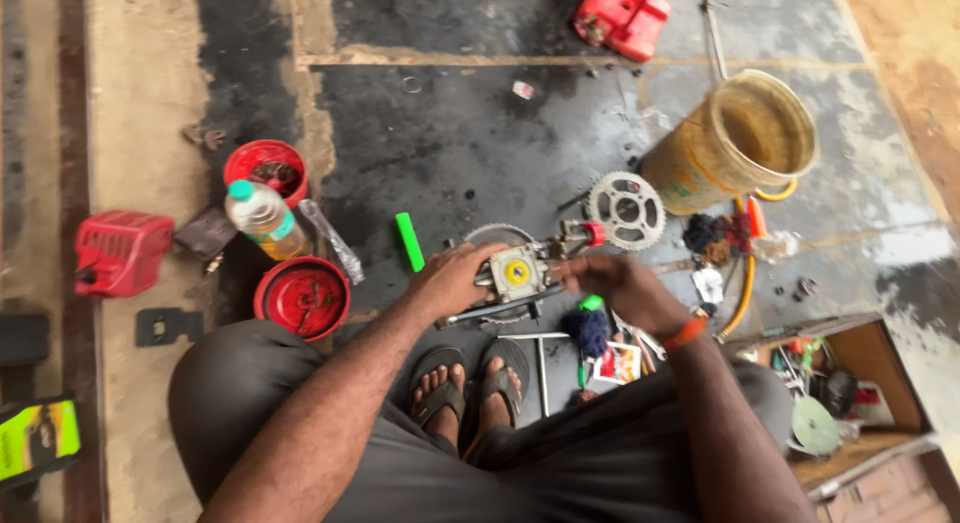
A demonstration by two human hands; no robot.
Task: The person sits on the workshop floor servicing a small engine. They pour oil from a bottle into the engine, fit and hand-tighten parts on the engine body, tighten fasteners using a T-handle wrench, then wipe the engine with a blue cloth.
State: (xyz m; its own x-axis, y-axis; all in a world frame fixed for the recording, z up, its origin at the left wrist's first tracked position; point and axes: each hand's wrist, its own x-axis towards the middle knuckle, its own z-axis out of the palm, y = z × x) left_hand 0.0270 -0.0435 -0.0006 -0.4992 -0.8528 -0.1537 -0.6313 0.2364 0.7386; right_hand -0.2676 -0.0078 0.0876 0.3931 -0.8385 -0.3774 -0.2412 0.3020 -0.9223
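A small grey metal engine part with a yellow round cap (518, 272) rests on the oily floor in front of my feet. My left hand (452, 279) grips its left side. My right hand (612, 283), fingers pinched, touches its right end near a red-tipped fitting (590, 233). A toothed metal sprocket (626, 211) lies just beyond. An orange band circles my right wrist.
A dirty yellow bucket (742, 143) stands at the right, with a red fuel can (622, 17) beyond it. On the left are two red tins (301, 298), a plastic bottle (262, 219) and a red cover (122, 253). A wooden toolbox (850, 383) is at the lower right. A green bar (408, 241) and a T-wrench (540, 368) lie nearby.
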